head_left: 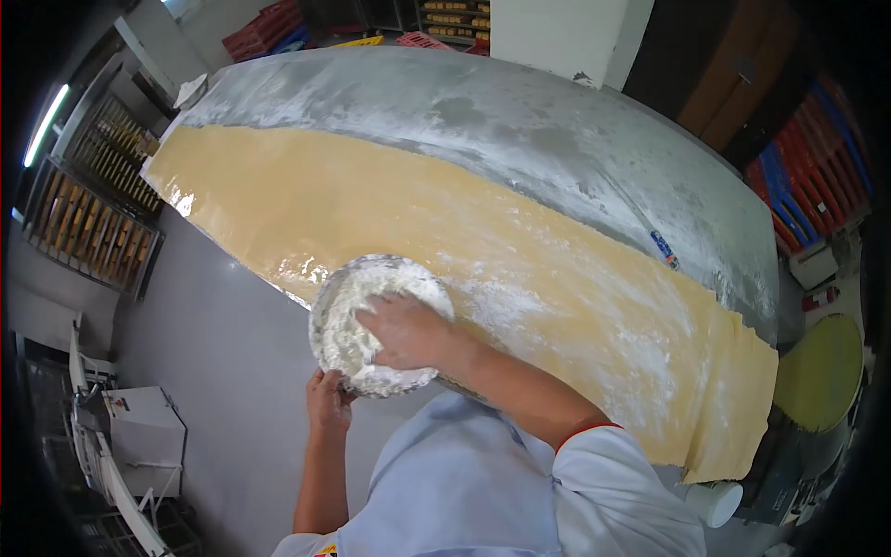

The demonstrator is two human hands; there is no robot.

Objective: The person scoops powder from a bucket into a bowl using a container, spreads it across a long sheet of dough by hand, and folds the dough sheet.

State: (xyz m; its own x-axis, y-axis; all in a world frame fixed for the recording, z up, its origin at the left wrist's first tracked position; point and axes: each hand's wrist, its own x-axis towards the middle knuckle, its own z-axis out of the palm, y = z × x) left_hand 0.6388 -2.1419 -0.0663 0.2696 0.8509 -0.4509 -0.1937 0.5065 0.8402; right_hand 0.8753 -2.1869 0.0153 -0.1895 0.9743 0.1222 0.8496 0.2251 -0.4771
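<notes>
A round metal bowl (320, 339) of white flour (353, 311) is at the near edge of the table. My left hand (329, 401) grips the bowl's rim at its lower left. Inside the bowl, my right hand (404, 330) rests in the flour, fingertips partly buried; whether they hold any flour is hidden. A long yellow sheet of dough (371, 195) lies along the table beyond the bowl, shiny at the left and dusted with flour at the middle and right. The dough is folded in layers at its right end.
On the metal table (520, 102), a long thin tool with a blue handle (664, 249) lies beyond the dough. Racks (93, 223) stand at the left. Red and blue crates (812, 172) and a round green-yellow container (819, 371) are at the right.
</notes>
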